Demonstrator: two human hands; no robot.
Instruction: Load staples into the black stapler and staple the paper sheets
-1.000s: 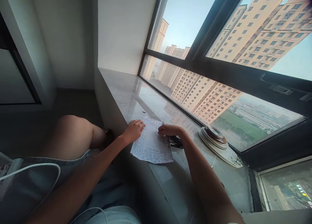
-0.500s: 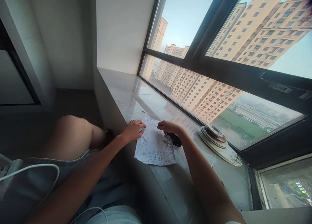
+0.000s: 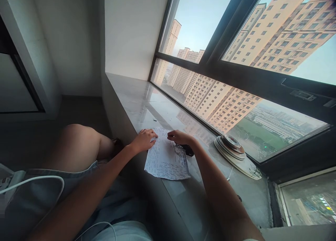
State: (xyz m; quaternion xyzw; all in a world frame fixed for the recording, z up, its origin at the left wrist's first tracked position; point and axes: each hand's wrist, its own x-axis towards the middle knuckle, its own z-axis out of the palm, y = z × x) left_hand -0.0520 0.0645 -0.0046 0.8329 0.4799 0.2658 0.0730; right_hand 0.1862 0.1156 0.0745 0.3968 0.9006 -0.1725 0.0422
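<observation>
A white sheet of paper point(image 3: 162, 160) covered in short dark dashes lies on the grey window sill. My left hand point(image 3: 143, 140) rests at its left edge, fingers stretched out over the margin. On the right side of the sheet, my right hand point(image 3: 181, 137) is closed on a black stapler point(image 3: 188, 150), which is partly hidden under the hand and wrist. The stapler's metal part overlaps the paper's right side. A tiny dark piece point(image 3: 155, 120) sits on the sill just beyond the sheet.
A stack of plates or discs point(image 3: 231, 148) stands on the sill point(image 3: 131, 94) to the right, by the window frame point(image 3: 262, 78). White cable point(image 3: 39, 178) crosses my lap. My bare knee point(image 3: 78, 139) is left of the sill's wall.
My right hand and the stapler have shifted slightly left, further over the paper. My left hand stays in place.
</observation>
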